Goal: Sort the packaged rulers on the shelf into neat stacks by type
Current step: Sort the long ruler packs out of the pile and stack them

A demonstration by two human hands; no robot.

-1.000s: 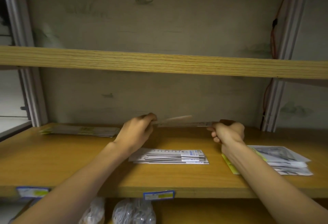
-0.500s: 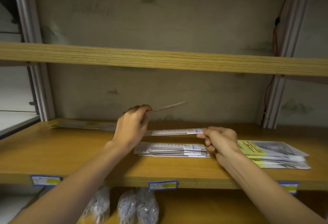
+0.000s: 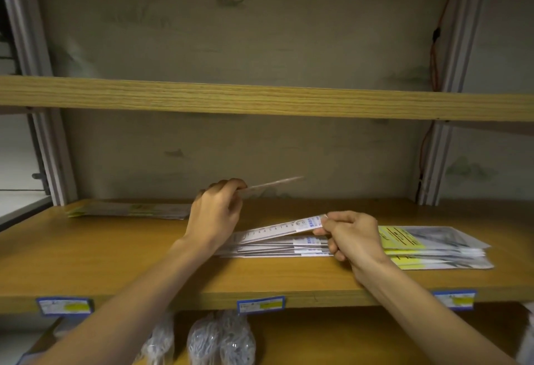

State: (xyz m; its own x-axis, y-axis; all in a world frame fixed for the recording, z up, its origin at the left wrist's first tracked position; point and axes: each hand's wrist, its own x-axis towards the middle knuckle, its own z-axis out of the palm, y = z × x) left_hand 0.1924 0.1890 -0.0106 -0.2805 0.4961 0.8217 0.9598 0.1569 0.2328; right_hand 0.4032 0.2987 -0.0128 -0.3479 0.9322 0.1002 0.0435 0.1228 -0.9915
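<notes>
My left hand [image 3: 215,214] pinches a thin packaged ruler [image 3: 271,184] that points up and to the right above the shelf. My right hand [image 3: 351,236] pinches the right end of a white packaged ruler [image 3: 277,230] with a blue label, tilted just above a flat stack of like white rulers [image 3: 274,249] in the shelf's middle. To the right lies a stack of packages with yellow labels [image 3: 433,249]. A long pile of rulers with yellow-green labels [image 3: 130,210] lies at the back left.
The wooden shelf [image 3: 115,263] carries blue and yellow price tags [image 3: 261,304] on its front edge. Another wooden shelf board [image 3: 260,99] runs overhead. Clear bags [image 3: 219,341] hang below. Metal uprights [image 3: 52,148] stand at both sides, a red cable [image 3: 433,55] on the right.
The two rulers, held together a second ago, have parted. My right hand lowered the white one to the middle stack, while my left hand kept the other raised.
</notes>
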